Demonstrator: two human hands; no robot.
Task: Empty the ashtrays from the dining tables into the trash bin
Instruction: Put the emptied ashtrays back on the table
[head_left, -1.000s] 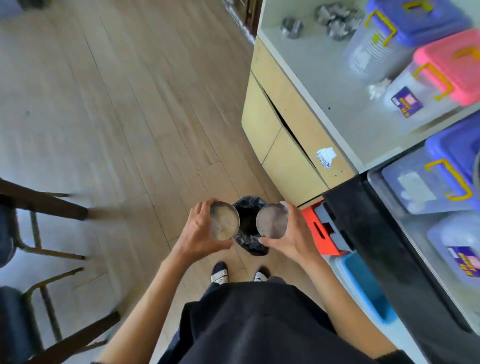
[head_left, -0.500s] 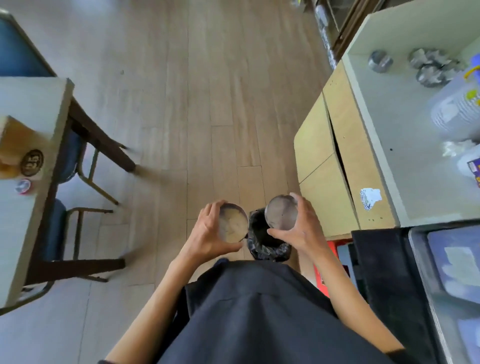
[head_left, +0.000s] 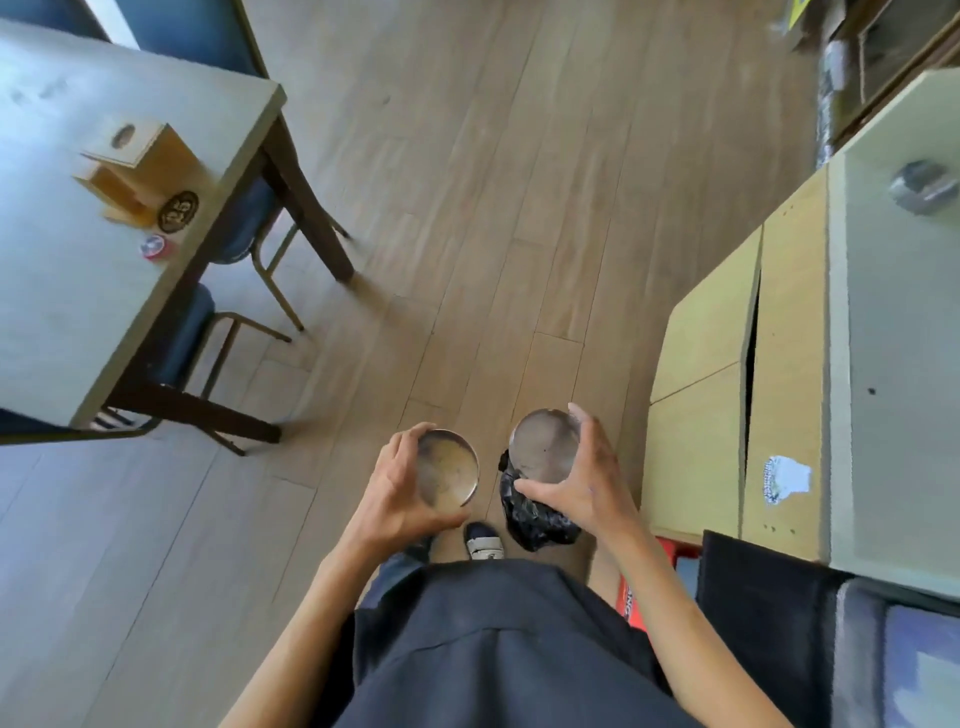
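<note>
I hold two round metal ashtrays, one in each hand, tipped so their insides face me. My left hand (head_left: 397, 488) grips the left ashtray (head_left: 448, 467), whose inside shows brownish ash stains. In my right hand (head_left: 582, 480) is the right ashtray (head_left: 544, 451), greyer and nearly clean inside. Below the right ashtray stands the trash bin (head_left: 535, 512), lined with a black bag and partly hidden by my right hand. The left ashtray hangs over the floor just left of the bin.
A dining table (head_left: 78, 291) with a wooden box (head_left: 137, 166), a number tag and a small red cap stands at the left, chairs tucked under it. A yellow-fronted cabinet (head_left: 727, 395) with a grey top lies at the right; another metal ashtray (head_left: 922, 186) sits on it.
My view has swung left, so the dining table has come into sight and the plastic boxes have left it. Both hands keep the ashtrays, now shifted slightly left of the bin.
</note>
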